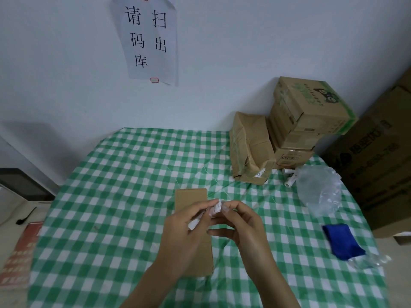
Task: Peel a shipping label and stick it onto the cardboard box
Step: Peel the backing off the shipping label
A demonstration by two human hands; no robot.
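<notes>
Both hands' fingers pinched a small white paper shipping label (214, 210) above the flat brown cardboard box (190, 197); peeling slowly would avoid tearing.

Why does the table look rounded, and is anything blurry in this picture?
Head view: the wide-angle lens bows the checked tablecloth edges and the wall line; light is soft and even, without glare; the corners smear, as on the red sheet; the shipping label between both hands is slightly blurred, its print unreadable.

both hands (213, 221) apparently pinching label (214, 207)
</notes>
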